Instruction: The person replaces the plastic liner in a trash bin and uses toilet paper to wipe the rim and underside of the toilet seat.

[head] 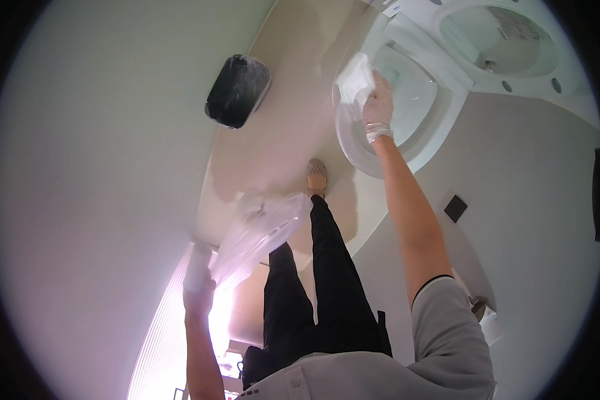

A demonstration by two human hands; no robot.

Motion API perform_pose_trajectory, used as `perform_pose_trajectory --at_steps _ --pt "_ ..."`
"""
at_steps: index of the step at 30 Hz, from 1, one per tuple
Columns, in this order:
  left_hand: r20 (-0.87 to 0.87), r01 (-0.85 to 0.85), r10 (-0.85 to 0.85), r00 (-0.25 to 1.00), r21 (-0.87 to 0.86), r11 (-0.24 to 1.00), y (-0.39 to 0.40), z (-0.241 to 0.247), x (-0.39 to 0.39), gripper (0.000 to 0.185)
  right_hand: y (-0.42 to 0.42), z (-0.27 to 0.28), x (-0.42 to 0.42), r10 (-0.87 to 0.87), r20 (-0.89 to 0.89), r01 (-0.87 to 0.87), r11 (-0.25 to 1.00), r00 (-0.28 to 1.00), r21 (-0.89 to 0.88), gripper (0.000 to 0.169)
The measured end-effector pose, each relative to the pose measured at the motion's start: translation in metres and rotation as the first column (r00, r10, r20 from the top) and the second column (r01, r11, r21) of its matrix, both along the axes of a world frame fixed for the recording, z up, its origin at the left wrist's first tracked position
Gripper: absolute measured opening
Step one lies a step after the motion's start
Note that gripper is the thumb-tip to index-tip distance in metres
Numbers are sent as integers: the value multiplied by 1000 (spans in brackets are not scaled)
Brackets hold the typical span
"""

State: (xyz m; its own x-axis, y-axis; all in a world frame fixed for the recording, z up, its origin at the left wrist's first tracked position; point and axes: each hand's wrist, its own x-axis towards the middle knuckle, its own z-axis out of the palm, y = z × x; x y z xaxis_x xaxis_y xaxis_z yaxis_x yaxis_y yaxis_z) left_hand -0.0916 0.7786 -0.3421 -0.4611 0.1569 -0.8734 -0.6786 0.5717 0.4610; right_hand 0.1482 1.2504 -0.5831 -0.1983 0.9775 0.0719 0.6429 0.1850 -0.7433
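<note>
My right hand, in a thin pale glove, holds a white cloth or paper wipe over the left side of a white toilet's seat. The toilet bowl stands open beneath and beside that hand. At the lower left, my left hand grips a clear plastic bag that hangs towards the floor. A white cylindrical item, perhaps a roll or bottle, is in the same hand; its exact kind is unclear.
A black waste bin stands on the beige floor by the left wall. A basin is at the upper right, beyond the toilet. A small dark square plate is on the right wall, with a paper holder lower down.
</note>
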Motion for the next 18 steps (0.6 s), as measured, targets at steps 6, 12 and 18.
perform_pose_trajectory --at_steps 6,12,18 --pt "31 19 -16 999 -100 995 3 -4 13 10 -67 -17 -32 155 520 -142 988 840 -65 61" --pt "24 75 -74 997 -16 997 10 -11 23 14 -121 -12 -37 120 704 2 985 700 -171 72" --pt "-104 316 -324 940 -89 945 21 -13 25 15 -169 2 23 290 648 -115 947 704 -300 67"
